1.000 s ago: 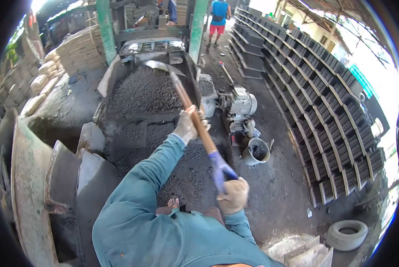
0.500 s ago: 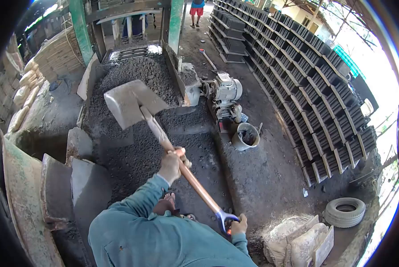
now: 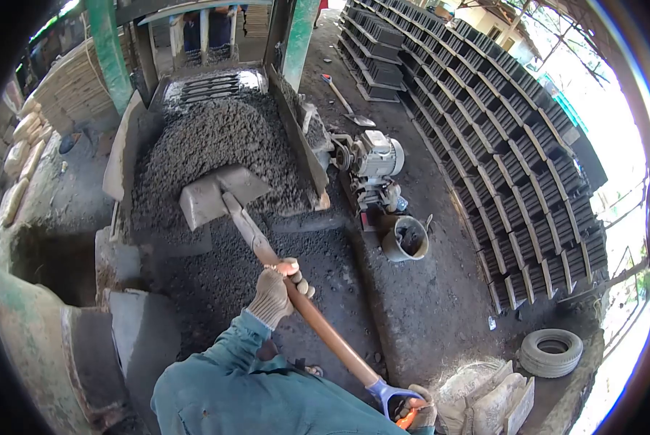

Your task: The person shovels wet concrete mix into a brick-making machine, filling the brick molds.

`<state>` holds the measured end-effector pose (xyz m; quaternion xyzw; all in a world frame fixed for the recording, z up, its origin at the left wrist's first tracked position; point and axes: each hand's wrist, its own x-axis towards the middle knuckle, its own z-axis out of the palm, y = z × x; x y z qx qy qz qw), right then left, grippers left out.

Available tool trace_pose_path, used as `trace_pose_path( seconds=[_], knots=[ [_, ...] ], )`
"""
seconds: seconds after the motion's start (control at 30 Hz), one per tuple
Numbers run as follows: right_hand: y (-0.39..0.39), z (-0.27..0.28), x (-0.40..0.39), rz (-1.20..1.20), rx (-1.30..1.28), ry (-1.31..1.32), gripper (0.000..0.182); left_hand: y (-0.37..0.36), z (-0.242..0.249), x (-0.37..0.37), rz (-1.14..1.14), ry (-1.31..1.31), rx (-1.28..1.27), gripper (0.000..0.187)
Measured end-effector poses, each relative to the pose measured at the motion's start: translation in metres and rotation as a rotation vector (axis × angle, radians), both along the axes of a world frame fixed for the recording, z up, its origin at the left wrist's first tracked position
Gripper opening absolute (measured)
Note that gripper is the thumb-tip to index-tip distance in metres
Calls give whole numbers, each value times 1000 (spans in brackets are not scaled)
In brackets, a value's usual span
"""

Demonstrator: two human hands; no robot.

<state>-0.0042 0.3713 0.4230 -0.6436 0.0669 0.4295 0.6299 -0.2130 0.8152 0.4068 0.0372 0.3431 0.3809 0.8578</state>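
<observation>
A shovel [image 3: 328, 330] lies diagonally across the view, its metal blade [image 3: 222, 194] over the near edge of a heap of dark grey gravelly mix [image 3: 216, 141]. My left hand [image 3: 276, 291], in a knitted glove, is closed round the lower shaft just above the blade's socket. At the other end, my right hand [image 3: 418, 407] grips the blue and orange handle near the bottom of the view. No load shows on the blade.
A motor [image 3: 379, 154] and a bucket [image 3: 405, 239] stand right of the heap. Beyond them are long racks of dark blocks [image 3: 484, 159] and another shovel [image 3: 347, 101]. A tyre [image 3: 550, 353] and crumpled sacks [image 3: 484, 399] lie lower right. Metal sheets [image 3: 144, 326] stand left.
The shovel blade has dropped a little lower in view, and both hands have shifted with it, my right hand down and to the right. The heap and machine appear nearer.
</observation>
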Motion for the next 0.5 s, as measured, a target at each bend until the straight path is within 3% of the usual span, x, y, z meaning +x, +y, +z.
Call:
trace_pose_path(
  seconds=[0.07, 0.1, 0.13, 0.2, 0.23, 0.33, 0.43, 0.47, 0.5],
  knots=[
    [28, 6, -14, -19, -11, -16, 55, 19, -4, -6, -24, 9, -25, 15],
    [44, 7, -26, -14, -11, -113, 40, 36, -4, -9, -33, -23, 3, 13],
    [49, -16, -19, -64, 151, -1, 44, 53, -4, -11, -28, -3, 20, 12],
    [82, -27, -26, 7, 237, 12, 44, 86, 0, -15, -2, 32, 59, 9],
    [114, -13, -43, -84, 264, 55, 41, 108, -4, -20, -9, 21, 77, 8],
    [181, -16, -68, -65, 384, 165, 37, 177, -8, -36, -14, 80, 234, 10],
    [253, 3, -103, 13, 447, 45, 35, 239, -10, -54, 21, 147, 483, 14],
    [269, 8, -110, 88, 452, -112, 36, 252, -8, -57, 44, 200, 523, 16],
    [276, 14, -106, 163, 441, -56, 39, 263, -8, -56, 85, 242, 429, 17]
  ],
)
